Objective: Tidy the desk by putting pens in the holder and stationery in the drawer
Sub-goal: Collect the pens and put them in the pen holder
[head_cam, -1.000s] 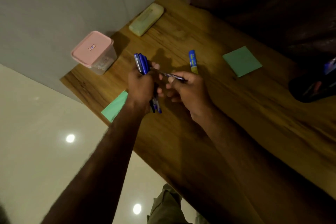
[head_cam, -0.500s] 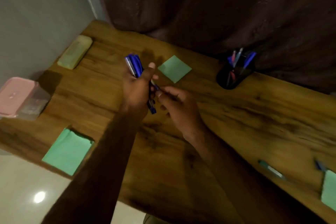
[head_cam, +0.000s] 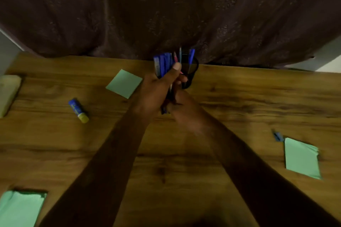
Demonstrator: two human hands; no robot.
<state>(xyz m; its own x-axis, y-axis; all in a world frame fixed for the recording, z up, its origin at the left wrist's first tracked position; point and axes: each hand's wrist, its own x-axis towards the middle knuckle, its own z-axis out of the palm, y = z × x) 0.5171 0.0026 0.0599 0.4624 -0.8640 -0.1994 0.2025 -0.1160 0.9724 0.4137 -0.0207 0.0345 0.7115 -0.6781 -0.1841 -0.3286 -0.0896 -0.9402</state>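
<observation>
Pens [head_cam: 162, 63]: blue bundle; left hand [head_cam: 155, 90] is clenching its fingers [head_cam: 181, 80] round it, holding it upright just before the holder [head_cam: 192, 72] at the counter [head_cam: 239, 107] rear, likely aligning for insertion. Right hand [head_cam: 181, 105]: meeting the bundle's lower end, perhaps steadying; grip blurred, cannot tell.

I see the left hand [head_cam: 156, 88] with its pen bundle [head_cam: 163, 63] and the right hand [head_cam: 182, 105] crowding the near side of the pen holder [head_cam: 192, 72]; upright pens [head_cam: 191, 56] fill part of its mouth and the curtain [head_cam: 166, 14] hangs right behind. Bare desk [head_cam: 184, 171] lies between the forearms; glue stick [head_cam: 78, 110] and note pad [head_cam: 124, 83] block the left, a second pad [head_cam: 300, 158] the far right.
</observation>
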